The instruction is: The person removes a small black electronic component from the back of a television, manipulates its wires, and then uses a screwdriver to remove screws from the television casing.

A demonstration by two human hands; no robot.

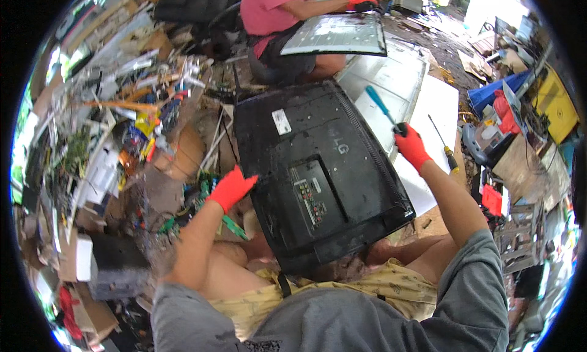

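A black flat-screen television (287, 150) lies tilted across my lap and the ground, its back facing up and its socket panel showing. My left hand (232, 189), in a red glove, grips its left edge; the fingertips under the edge are hidden. Off the right side of the television, my right hand (412, 145), also gloved in red, is closed round a teal screwdriver (380, 102) that points up and to the left. Its lower end is hidden in the fist. Another screwdriver (450, 159), yellow and black, lies to the right of that hand.
Opposite me a co-worker in a pink shirt (266, 10) handles a grey panel (336, 34) with a red-gloved hand. A white panel (437, 107) lies under my right arm. Mixed scrap (140, 107) heaps up on the left. Blue, red and yellow items (501, 107) stand at right.
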